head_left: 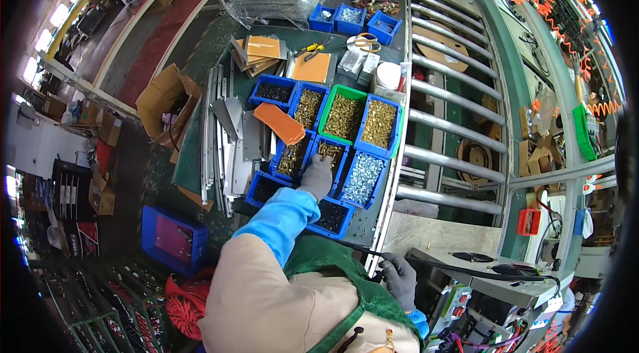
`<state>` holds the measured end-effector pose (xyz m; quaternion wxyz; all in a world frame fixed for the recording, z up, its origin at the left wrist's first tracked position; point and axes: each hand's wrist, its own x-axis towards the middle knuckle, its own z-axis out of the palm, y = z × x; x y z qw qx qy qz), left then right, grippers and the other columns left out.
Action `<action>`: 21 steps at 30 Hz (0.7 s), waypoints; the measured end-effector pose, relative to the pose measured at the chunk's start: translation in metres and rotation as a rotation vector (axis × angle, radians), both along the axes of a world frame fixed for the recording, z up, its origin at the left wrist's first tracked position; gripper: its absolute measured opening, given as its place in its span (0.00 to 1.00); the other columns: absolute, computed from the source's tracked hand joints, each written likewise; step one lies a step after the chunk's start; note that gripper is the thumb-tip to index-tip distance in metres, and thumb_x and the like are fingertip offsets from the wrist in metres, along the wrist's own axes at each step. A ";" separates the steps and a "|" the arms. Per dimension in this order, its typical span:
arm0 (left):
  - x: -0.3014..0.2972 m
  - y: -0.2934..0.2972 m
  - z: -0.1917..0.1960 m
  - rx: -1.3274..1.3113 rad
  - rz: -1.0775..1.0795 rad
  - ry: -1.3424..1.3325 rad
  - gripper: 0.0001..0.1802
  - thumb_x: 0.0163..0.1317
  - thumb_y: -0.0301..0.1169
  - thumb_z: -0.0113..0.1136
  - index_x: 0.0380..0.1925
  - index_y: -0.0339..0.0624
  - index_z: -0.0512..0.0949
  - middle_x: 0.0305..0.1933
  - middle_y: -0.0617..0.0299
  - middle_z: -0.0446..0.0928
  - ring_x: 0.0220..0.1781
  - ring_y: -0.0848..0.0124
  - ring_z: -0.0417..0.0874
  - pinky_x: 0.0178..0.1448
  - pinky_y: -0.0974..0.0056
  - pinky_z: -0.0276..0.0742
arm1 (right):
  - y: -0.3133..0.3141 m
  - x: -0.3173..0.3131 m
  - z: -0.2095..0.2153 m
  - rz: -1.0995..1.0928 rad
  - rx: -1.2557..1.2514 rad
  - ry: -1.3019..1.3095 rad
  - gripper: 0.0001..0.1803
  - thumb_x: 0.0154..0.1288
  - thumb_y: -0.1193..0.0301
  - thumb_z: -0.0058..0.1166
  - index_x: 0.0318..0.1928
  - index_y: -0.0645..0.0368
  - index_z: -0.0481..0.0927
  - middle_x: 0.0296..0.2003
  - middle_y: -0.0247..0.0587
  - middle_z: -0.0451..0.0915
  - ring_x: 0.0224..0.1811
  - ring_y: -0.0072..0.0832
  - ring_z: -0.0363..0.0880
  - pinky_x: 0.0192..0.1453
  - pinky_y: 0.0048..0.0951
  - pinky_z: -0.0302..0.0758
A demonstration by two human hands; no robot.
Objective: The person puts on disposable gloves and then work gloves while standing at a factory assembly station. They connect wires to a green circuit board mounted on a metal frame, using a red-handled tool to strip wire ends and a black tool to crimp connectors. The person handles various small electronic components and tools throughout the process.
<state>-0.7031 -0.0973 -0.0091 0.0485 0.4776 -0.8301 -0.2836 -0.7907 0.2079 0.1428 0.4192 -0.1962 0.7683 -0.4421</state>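
Note:
My left hand (318, 177), in a grey glove with a blue sleeve cover, reaches into a blue bin (341, 165) of small brass-coloured parts (330, 151). Its fingertips are down among the parts, so whether they pinch any is hidden. Low on the right, by the green apron (326, 253), my gloved right hand (399, 280) is closed with curled fingers around something dark that I cannot make out. A thin black rod or cable (371, 254) shows at that hand, and a black cable (466, 274) runs off to its right.
Around the left hand stand blue bins of silver screws (363, 178) and black parts (331, 216), plus a green bin (343, 113). Orange sheets (278, 124) and metal strips (214, 133) lie left. A roller conveyor (452, 140) runs along the right, above a grey machine (479, 286).

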 end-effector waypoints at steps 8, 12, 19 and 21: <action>0.062 -0.037 -0.002 -0.062 0.161 -0.222 0.15 0.67 0.34 0.42 0.50 0.44 0.70 0.46 0.41 0.73 0.45 0.45 0.79 0.47 0.47 0.77 | 0.017 -0.005 -0.014 -0.025 0.025 0.083 0.13 0.61 0.72 0.54 0.44 0.67 0.80 0.30 0.39 0.81 0.32 0.18 0.76 0.37 0.23 0.73; 0.051 -0.058 -0.016 0.159 0.212 -0.333 0.15 0.67 0.32 0.40 0.50 0.43 0.69 0.54 0.41 0.68 0.49 0.44 0.78 0.51 0.47 0.76 | 0.010 -0.005 -0.013 0.057 0.043 0.157 0.14 0.63 0.69 0.54 0.45 0.63 0.80 0.27 0.40 0.81 0.26 0.19 0.77 0.32 0.25 0.74; 0.063 -0.075 -0.033 -0.109 -0.145 -0.389 0.09 0.60 0.24 0.47 0.40 0.39 0.74 0.51 0.43 0.72 0.44 0.49 0.82 0.45 0.51 0.81 | 0.006 -0.002 -0.001 0.045 0.142 0.109 0.16 0.64 0.64 0.52 0.48 0.59 0.79 0.28 0.42 0.81 0.25 0.22 0.78 0.32 0.27 0.75; 0.065 -0.077 -0.054 -0.186 -0.130 -0.376 0.09 0.60 0.25 0.48 0.38 0.39 0.75 0.45 0.45 0.76 0.41 0.51 0.83 0.44 0.51 0.81 | 0.008 -0.003 -0.003 0.038 0.115 0.166 0.15 0.64 0.66 0.52 0.47 0.61 0.80 0.28 0.41 0.81 0.27 0.21 0.78 0.33 0.26 0.74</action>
